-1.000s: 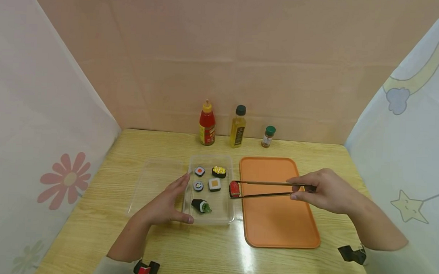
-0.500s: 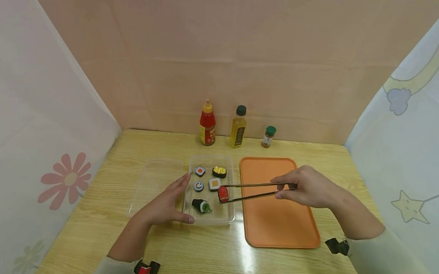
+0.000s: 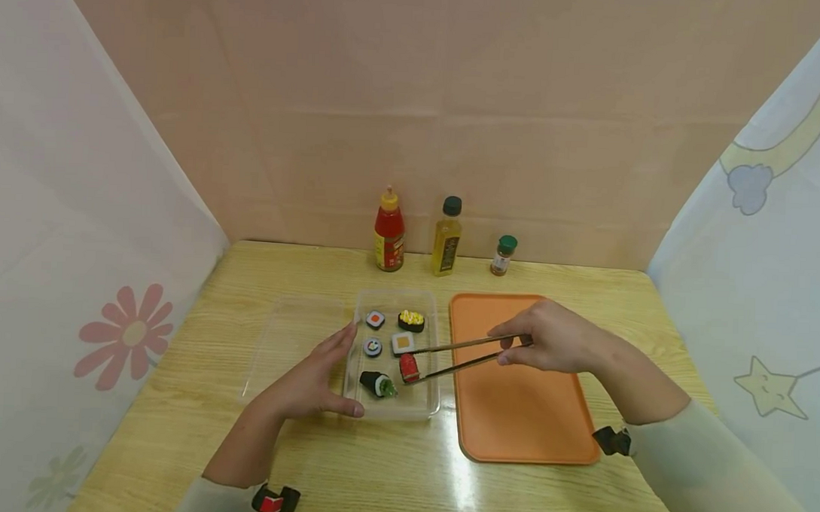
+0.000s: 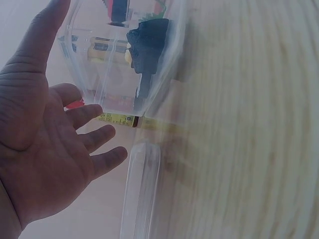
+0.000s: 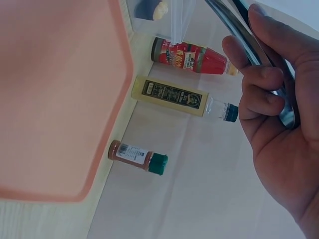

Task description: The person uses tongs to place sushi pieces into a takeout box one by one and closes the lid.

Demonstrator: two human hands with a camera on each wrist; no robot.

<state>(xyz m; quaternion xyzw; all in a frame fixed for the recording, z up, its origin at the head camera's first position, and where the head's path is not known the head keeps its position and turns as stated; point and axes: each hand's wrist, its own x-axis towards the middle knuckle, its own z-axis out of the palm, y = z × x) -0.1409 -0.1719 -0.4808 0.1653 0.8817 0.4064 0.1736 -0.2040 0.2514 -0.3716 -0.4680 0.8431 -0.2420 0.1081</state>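
My right hand [image 3: 549, 338] holds long metal tongs [image 5: 244, 37], its fingers curled round their joined end. Between the tongs' tips is a red-topped sushi piece [image 3: 409, 367], inside the clear plastic container [image 3: 434, 407]. Also in the container are a white square piece with a yellow middle [image 3: 403, 343], a yellow-topped piece [image 3: 411, 321], a small roll with a red centre [image 3: 375, 319], a round roll [image 3: 372, 346] and a dark cone-shaped hand roll [image 3: 377, 384]. At the container's left side rests my left hand [image 3: 310, 384], thumb and fingers spread, fingertips right at its wall.
An orange tray [image 3: 526, 433] lies right of the container, under my right hand. A clear lid [image 3: 260, 356] lies to the left. Along the back stand a red sauce bottle [image 3: 389, 236], an oil bottle [image 3: 446, 242] and a small green-capped spice jar [image 3: 503, 257].
My right hand has moved left with the tongs, carrying the red-topped sushi piece from the container's right edge to a spot inside, beside the hand roll. The left hand has stayed put.
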